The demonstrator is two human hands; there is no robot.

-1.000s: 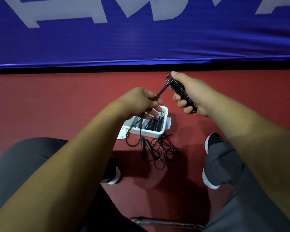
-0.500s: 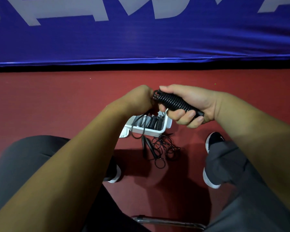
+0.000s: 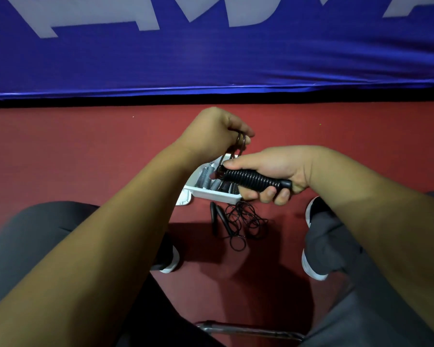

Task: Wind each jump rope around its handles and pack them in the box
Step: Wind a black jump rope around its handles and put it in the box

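Head view, right hand [image 3: 273, 169] gripping wound handles [image 3: 254, 180], left hand [image 3: 216, 134] pinching rope [image 3: 239, 146]

Box [image 3: 211, 194] mouth partly blocked from above: right hand [image 3: 273, 166] gripping wound rope bundle [image 3: 253, 180] across its right end, left hand [image 3: 211, 131] pinching rope strands [image 3: 239, 146] over the far edge. Coiled ropes [image 3: 208, 179] crowd the inside. Loose rope tangle [image 3: 243, 221] just beside near wall, between shoes [image 3: 169, 260]. Red floor [image 3: 85, 151] left of box open to banner [image 3: 211, 58].

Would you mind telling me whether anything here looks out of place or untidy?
One jump rope lies in a loose tangle on the red floor just outside the white box, unwound, while those inside are coiled. Nothing else stands out.
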